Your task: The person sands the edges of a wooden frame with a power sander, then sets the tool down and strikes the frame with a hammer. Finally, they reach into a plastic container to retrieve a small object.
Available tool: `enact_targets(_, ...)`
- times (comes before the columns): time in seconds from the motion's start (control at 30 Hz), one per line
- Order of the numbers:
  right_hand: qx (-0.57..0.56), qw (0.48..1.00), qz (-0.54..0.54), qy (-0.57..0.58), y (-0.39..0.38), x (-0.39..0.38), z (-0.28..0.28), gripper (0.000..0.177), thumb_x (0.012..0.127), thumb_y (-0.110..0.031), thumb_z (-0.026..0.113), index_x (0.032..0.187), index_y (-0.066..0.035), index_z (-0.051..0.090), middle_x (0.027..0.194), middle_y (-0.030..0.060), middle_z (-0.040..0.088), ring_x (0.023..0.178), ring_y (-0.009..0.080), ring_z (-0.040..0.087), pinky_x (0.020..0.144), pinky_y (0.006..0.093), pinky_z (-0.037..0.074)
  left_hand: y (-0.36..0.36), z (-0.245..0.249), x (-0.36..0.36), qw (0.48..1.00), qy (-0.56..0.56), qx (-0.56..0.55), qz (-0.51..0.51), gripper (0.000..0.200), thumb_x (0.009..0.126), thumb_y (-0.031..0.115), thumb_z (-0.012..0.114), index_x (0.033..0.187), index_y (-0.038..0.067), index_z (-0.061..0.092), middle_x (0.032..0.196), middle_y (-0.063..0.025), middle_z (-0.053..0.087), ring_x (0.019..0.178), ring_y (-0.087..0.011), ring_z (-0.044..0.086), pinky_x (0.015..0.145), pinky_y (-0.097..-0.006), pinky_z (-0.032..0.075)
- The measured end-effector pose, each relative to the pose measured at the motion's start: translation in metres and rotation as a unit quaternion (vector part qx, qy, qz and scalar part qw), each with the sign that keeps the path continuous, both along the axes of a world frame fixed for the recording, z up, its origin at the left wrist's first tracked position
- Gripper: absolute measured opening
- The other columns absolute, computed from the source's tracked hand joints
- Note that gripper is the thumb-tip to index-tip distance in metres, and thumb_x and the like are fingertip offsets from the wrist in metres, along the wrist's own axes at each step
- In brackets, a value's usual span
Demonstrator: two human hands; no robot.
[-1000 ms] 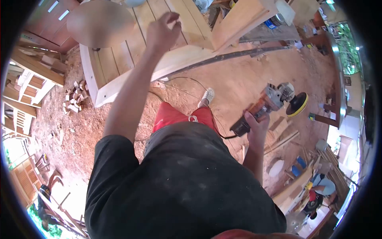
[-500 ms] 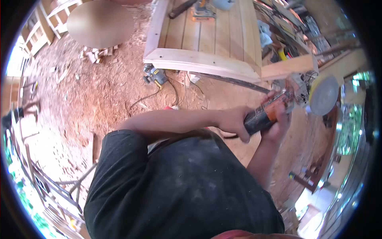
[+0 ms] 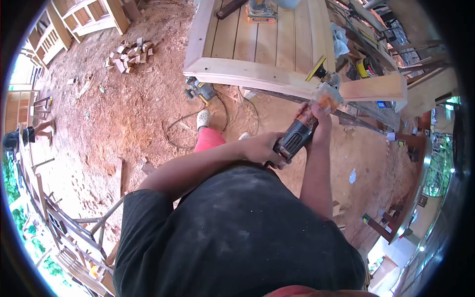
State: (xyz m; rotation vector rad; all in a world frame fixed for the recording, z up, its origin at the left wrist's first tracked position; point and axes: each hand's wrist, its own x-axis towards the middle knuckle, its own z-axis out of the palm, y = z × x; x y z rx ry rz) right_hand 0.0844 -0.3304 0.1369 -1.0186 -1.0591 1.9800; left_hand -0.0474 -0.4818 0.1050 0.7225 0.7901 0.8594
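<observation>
An angle grinder (image 3: 299, 132) with a black body and orange front slants up to the right. My left hand (image 3: 267, 149) is closed round its rear end. Nearer the head, my right hand (image 3: 319, 119) wraps round the orange section. The yellow-edged disc (image 3: 316, 69) appears nearly edge-on, over the right corner of a slatted wooden panel (image 3: 242, 69). Whether the disc touches the wood cannot be told. A wooden board (image 3: 373, 88) juts out right of the grinder head.
An orange power tool (image 3: 261, 12) and a dark-handled tool (image 3: 230, 9) lie on the panel. Below its left corner, a corded tool (image 3: 200, 90) rests on the shavings-covered ground. Wood offcuts (image 3: 129, 55) are piled at upper left. A person's legs (image 3: 43, 129) show far left.
Both hands and the grinder have moved left. The disc has swung from the right of the board to above the panel corner and turned edge-on. The view has shifted, showing my legs.
</observation>
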Motion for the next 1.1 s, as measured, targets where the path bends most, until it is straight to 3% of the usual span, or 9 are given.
enact_targets(0.17, 0.087, 0.984, -0.008, -0.156, 0.0, -0.043, 0.002, 0.044, 0.083, -0.012, 0.077, 0.118, 0.0, 0.055, 0.09, 0.0114, 0.066, 0.071, 0.0183, 0.067, 0.063, 0.0332, 0.057, 0.014, -0.008, -0.046, 0.974, 0.195, 0.081, -0.084, 0.054, 0.087, 0.013, 0.079, 0.131, -0.004, 0.053, 0.115, -0.0164, 0.07, 0.096, -0.0226, 0.074, 0.086, -0.0346, 0.059)
enact_targets(0.27, 0.17, 0.92, 0.049, -0.351, -0.008, -0.062, 0.003, 0.049, 0.078, -0.011, 0.079, 0.119, 0.0, 0.056, 0.09, 0.0095, 0.065, 0.074, 0.017, 0.067, 0.067, 0.0322, 0.056, -0.007, -0.028, -0.106, 0.949, 0.228, 0.209, -0.059, 0.046, 0.088, 0.017, 0.078, 0.125, -0.004, 0.06, 0.114, -0.0154, 0.071, 0.099, -0.023, 0.074, 0.086, -0.0368, 0.059)
enact_targets(0.3, 0.104, 0.902, 0.099, -0.407, -0.015, -0.071, 0.01, 0.06, 0.074, -0.017, 0.081, 0.124, 0.002, 0.055, 0.105, 0.0129, 0.068, 0.089, 0.021, 0.07, 0.079, 0.0347, 0.057, -0.016, -0.033, -0.134, 0.955, 0.217, 0.201, -0.032, 0.043, 0.088, 0.016, 0.078, 0.123, -0.003, 0.063, 0.114, -0.0146, 0.072, 0.1, -0.0226, 0.073, 0.086, -0.0371, 0.058)
enact_targets(0.4, 0.24, 0.854, 0.147, -0.437, -0.048, -0.093, -0.017, 0.069, 0.072, -0.022, 0.083, 0.129, 0.004, 0.053, 0.113, 0.0146, 0.069, 0.101, 0.0265, 0.07, 0.089, 0.0377, 0.056, -0.06, -0.054, -0.228, 0.957, 0.224, 0.09, 0.161, 0.028, 0.091, 0.012, 0.073, 0.114, -0.001, 0.067, 0.101, -0.005, 0.069, 0.092, -0.0145, 0.068, 0.083, -0.0312, 0.056)
enact_targets(0.43, 0.239, 0.848, 0.162, -0.445, -0.061, -0.11, -0.011, 0.073, 0.072, -0.027, 0.083, 0.13, 0.006, 0.052, 0.112, 0.0194, 0.072, 0.105, 0.0328, 0.072, 0.092, 0.0412, 0.056, -0.071, -0.054, -0.261, 0.951, 0.147, 0.022, 0.27, 0.02, 0.095, 0.015, 0.069, 0.11, 0.002, 0.068, 0.095, -0.0021, 0.066, 0.089, -0.0112, 0.066, 0.079, -0.0294, 0.053)
enact_targets(0.53, 0.238, 0.821, 0.213, -0.472, -0.092, -0.155, -0.002, 0.072, 0.074, -0.029, 0.083, 0.129, 0.007, 0.052, 0.108, 0.024, 0.072, 0.106, 0.0383, 0.072, 0.092, 0.0442, 0.056, -0.094, -0.084, -0.333, 0.862, 0.168, -0.154, 0.452, 0.03, 0.105, 0.031, 0.058, 0.121, 0.007, 0.066, 0.107, -0.0036, 0.071, 0.092, -0.0115, 0.064, 0.082, -0.0267, 0.049)
enact_targets(0.63, 0.218, 0.812, 0.251, -0.479, -0.108, -0.192, 0.005, 0.073, 0.077, -0.035, 0.083, 0.128, 0.007, 0.052, 0.11, 0.0288, 0.071, 0.107, 0.0435, 0.07, 0.093, 0.0469, 0.055, -0.098, -0.111, -0.357, 0.897, 0.143, -0.196, 0.369, 0.038, 0.107, 0.037, 0.053, 0.129, 0.007, 0.064, 0.118, -0.0043, 0.071, 0.098, -0.0136, 0.064, 0.087, -0.0305, 0.048)
enact_targets(0.9, 0.194, 0.768, 0.323, -0.518, -0.101, -0.223, 0.012, 0.068, 0.083, -0.039, 0.079, 0.126, 0.007, 0.052, 0.109, 0.0285, 0.071, 0.106, 0.0433, 0.07, 0.09, 0.0487, 0.056, -0.069, -0.113, -0.331, 0.909, 0.083, -0.219, 0.346, 0.041, 0.109, 0.038, 0.049, 0.131, 0.007, 0.064, 0.121, -0.0032, 0.069, 0.105, -0.0137, 0.062, 0.091, -0.0324, 0.048)
enact_targets(1.1, 0.21, 0.806, 0.23, -0.503, -0.067, -0.168, -0.002, 0.067, 0.082, -0.034, 0.079, 0.128, 0.007, 0.052, 0.111, 0.0282, 0.071, 0.108, 0.0407, 0.071, 0.092, 0.0469, 0.056, -0.066, -0.121, -0.311, 0.907, 0.031, -0.227, 0.353, 0.041, 0.11, 0.036, 0.05, 0.139, 0.009, 0.059, 0.12, -0.0001, 0.066, 0.104, -0.0122, 0.06, 0.089, -0.0295, 0.048)
